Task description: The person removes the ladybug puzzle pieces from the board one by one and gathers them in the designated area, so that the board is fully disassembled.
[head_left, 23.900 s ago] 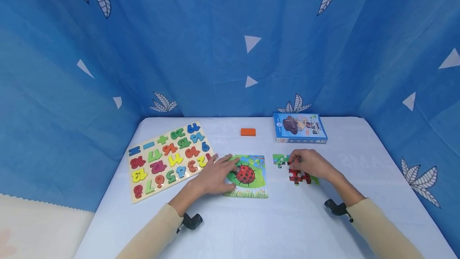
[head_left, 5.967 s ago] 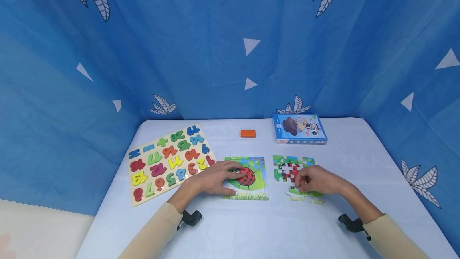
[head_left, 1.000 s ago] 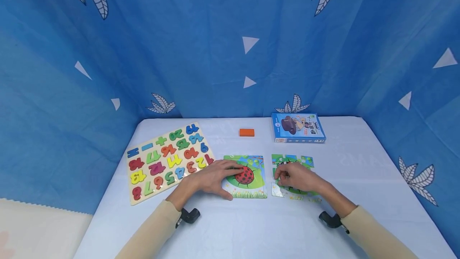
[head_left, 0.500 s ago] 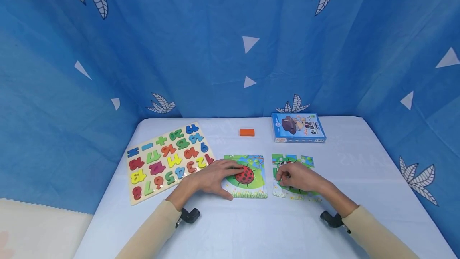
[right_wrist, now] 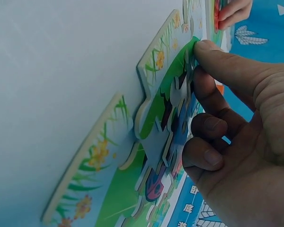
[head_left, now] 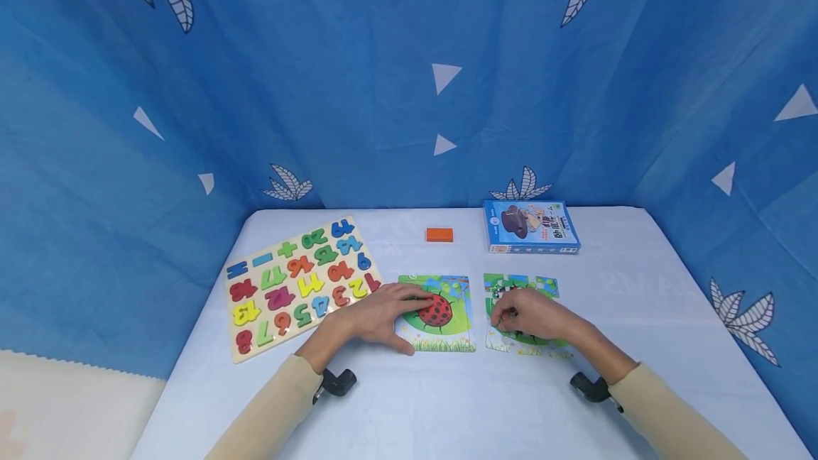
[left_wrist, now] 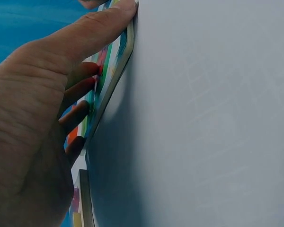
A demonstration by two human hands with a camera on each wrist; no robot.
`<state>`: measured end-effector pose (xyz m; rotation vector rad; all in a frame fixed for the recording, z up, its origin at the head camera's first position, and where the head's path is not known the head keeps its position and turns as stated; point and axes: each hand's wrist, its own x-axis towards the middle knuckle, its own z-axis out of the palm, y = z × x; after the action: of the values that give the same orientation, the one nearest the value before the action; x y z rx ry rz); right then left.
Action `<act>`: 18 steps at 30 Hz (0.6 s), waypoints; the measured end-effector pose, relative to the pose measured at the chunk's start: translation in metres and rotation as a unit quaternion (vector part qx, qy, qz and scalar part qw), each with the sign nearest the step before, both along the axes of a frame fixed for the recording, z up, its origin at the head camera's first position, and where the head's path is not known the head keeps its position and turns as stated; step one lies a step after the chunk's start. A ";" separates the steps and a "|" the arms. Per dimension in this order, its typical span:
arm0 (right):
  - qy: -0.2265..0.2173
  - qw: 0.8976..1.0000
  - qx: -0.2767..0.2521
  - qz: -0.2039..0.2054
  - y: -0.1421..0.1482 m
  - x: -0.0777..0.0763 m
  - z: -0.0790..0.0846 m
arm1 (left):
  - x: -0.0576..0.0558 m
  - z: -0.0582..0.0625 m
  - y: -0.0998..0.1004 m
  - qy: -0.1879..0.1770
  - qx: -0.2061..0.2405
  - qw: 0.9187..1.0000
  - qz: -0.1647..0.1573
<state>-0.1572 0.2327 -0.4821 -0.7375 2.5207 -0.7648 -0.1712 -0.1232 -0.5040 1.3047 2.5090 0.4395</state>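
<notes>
My left hand rests with extended, spread fingers on the ladybug picture board; its thumb lies at the near left edge. In the left wrist view, the thumb touches the board's rim. To the right, my right hand hovers low over a ladybug jigsaw laid out on the table. Its thumb and index finger pinch a green-edged puzzle piece at the left side of the jigsaw. In the right wrist view, gaps show between several pieces. The hand hides the jigsaw's middle from the head camera.
A wooden number board lies at the left, partly behind my left forearm. An orange block sits at the back, left of a blue game box. Blue patterned cloth hangs behind the white table.
More jigsaw pieces lie joined than in the oldest frames. Over the last second, the near left corner piece shifted slightly right, towards its neighbour, with my right hand. My left hand stays put.
</notes>
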 end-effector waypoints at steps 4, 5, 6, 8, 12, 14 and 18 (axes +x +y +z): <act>0.002 1.000 -0.004 0.010 0.002 -0.002 -0.001 | -0.001 0.001 0.000 -0.001 0.000 1.000 0.000; 0.001 1.000 -0.005 0.011 0.003 -0.002 -0.001 | -0.001 0.001 0.000 -0.002 -0.001 1.000 0.000; 0.001 1.000 -0.005 0.011 0.003 -0.002 -0.001 | -0.001 0.001 0.000 -0.002 0.000 1.000 0.000; 0.001 1.000 -0.004 0.012 0.003 -0.002 -0.001 | -0.002 0.002 0.001 -0.004 0.000 1.000 0.000; 0.002 1.000 -0.005 0.011 0.003 -0.001 0.001 | -0.002 0.003 0.001 -0.008 -0.001 1.000 0.002; -0.005 1.000 -0.009 0.010 0.003 -0.002 0.002 | -0.002 0.005 0.002 -0.009 -0.004 1.000 0.004; -0.021 0.999 -0.035 -0.006 0.004 -0.005 0.006 | -0.004 0.009 0.007 -0.016 -0.013 1.000 0.023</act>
<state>-0.1620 0.2371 -0.4764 -0.7222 2.4730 -0.8668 -0.1751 -0.1165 -0.4948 1.2242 2.5138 0.4318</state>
